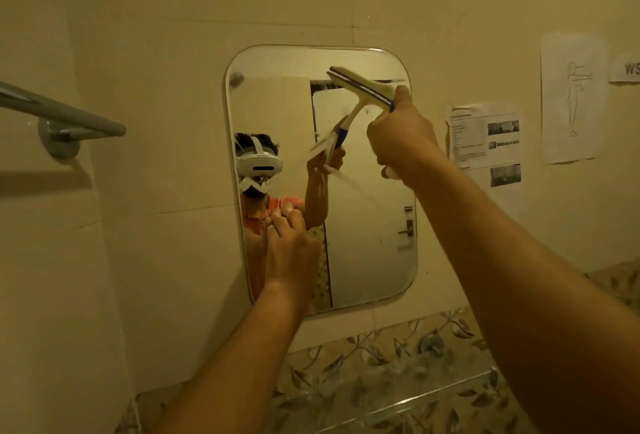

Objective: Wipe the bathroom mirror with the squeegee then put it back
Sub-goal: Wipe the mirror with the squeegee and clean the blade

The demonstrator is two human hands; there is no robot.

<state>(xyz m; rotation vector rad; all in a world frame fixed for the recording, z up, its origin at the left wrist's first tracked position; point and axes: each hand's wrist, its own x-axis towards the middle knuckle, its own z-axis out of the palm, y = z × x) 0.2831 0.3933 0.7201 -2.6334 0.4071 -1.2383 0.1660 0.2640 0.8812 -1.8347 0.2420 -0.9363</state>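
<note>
While its blade lies tilted against the upper right part of the mirror (pixel 369 246), sloping down to the right and meeting its own reflection, the squeegee (pixel 360 85) is gripped by the handle in the right hand (pixel 403 137), fingers curled tight round it and the arm stretched up from the lower right. The left hand (pixel 289 250) is low on the mirror's left side, well apart from the squeegee, holding nothing, its bent fingertips touching the glass. The mirror is a rounded rectangle fixed to a pale tiled wall (pixel 166 122). A grey rail (pixel 69 120) juts from the wall to the left, papers (pixel 485 139) are stuck up to the right, and a leaf-patterned tile band (pixel 381 361) runs below.
</note>
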